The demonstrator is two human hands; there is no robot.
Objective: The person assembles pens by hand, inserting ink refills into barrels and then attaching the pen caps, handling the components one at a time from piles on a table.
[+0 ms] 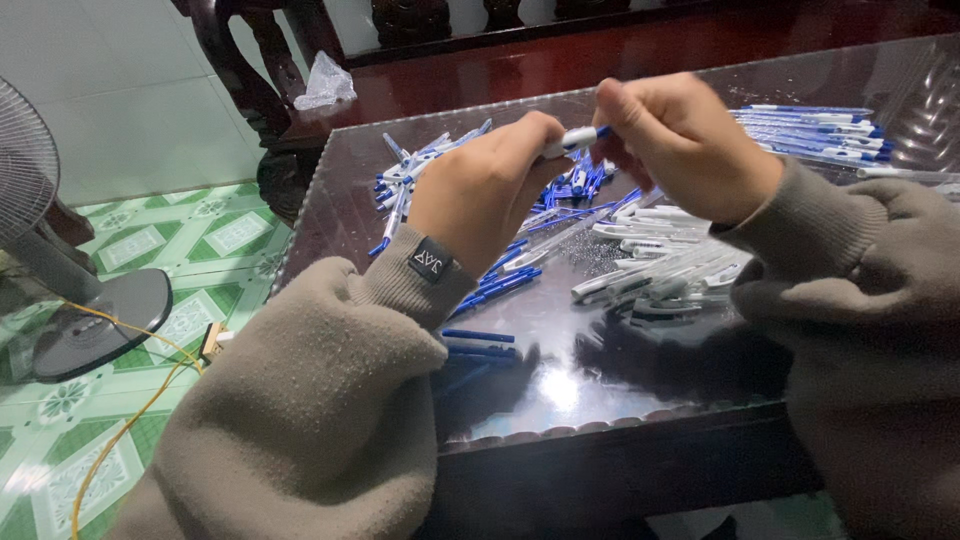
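Both my hands are raised over a dark glass-topped table [600, 380] and meet on one white and blue pen [578, 138]. My left hand [490, 190] grips its white end, and my right hand [685, 145] pinches the blue end. Below them lie loose pen parts: blue pieces [500, 285], white barrels [660, 270] and a mixed blue and white pile [420, 170]. Both wrists wear grey-brown fleece sleeves.
A row of assembled white and blue pens [820, 135] lies at the far right of the table. A crumpled clear plastic bag [325, 82] sits on a wooden bench behind. A standing fan [60, 290] and a yellow cable [130, 420] are on the green tiled floor at left.
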